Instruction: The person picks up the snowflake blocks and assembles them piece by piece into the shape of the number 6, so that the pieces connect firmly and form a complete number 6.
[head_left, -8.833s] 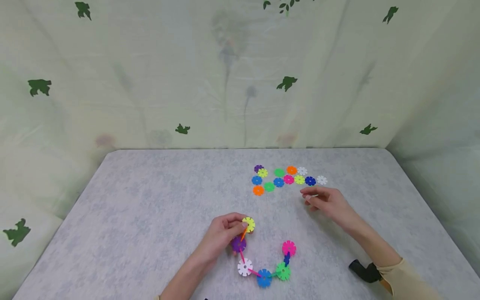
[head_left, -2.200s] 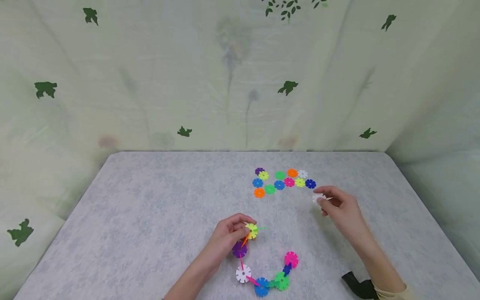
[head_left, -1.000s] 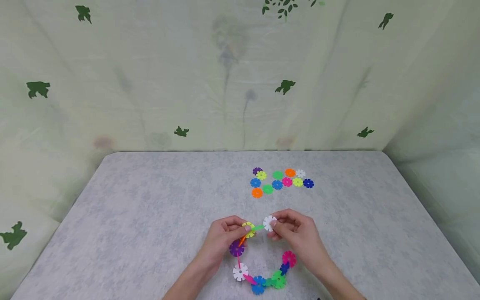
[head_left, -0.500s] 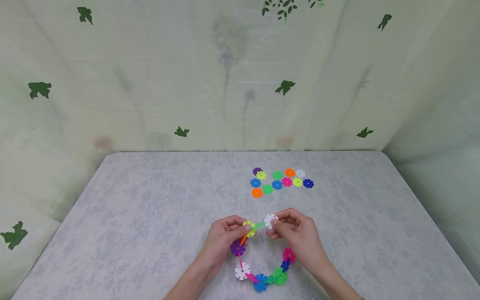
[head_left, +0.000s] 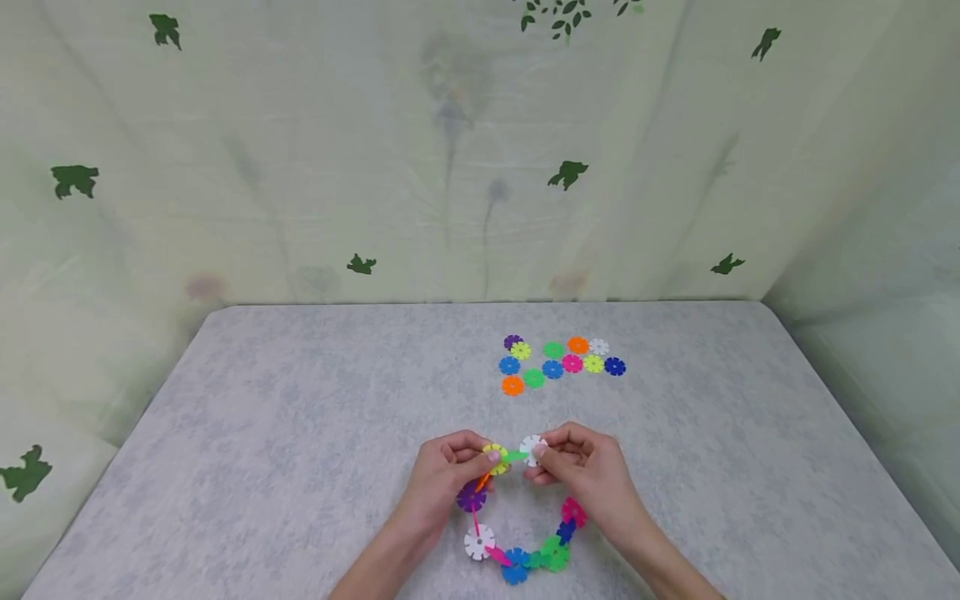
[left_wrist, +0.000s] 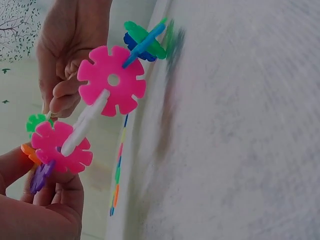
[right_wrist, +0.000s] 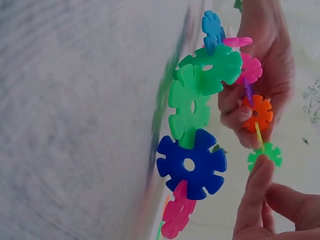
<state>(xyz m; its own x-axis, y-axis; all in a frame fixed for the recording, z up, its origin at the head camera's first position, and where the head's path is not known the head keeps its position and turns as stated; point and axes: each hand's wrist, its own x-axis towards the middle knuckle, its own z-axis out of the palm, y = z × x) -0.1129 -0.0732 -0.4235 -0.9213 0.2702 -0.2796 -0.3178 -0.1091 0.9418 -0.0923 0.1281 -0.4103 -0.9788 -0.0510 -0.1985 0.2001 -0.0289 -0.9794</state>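
My left hand (head_left: 438, 475) pinches the yellow notched disc (head_left: 498, 448) of a curved chain of interlocking plastic discs. From the yellow disc, a green disc (head_left: 515, 457) sticks out to the right. My right hand (head_left: 592, 471) pinches a white disc (head_left: 533, 444) against the green one's free edge; whether their slots are joined I cannot tell. Below the hands the chain curves through a purple disc (head_left: 472, 498), a second white disc (head_left: 479, 542), a blue disc (head_left: 514, 567) and a light green disc (head_left: 555, 553) to a pink end disc (right_wrist: 178, 212), partly behind my right hand in the head view.
Several loose discs lie flat on the grey table (head_left: 300, 433) beyond the hands, among them an orange disc (head_left: 513, 385) and a dark blue disc (head_left: 615, 367). A pale curtain (head_left: 300, 167) with green leaf-like shapes stands behind the table's far edge.
My right hand has picked up the white disc from the right end of the loose group and brought it left to the green disc, which has joined the yellow one. The left hand keeps its grip.
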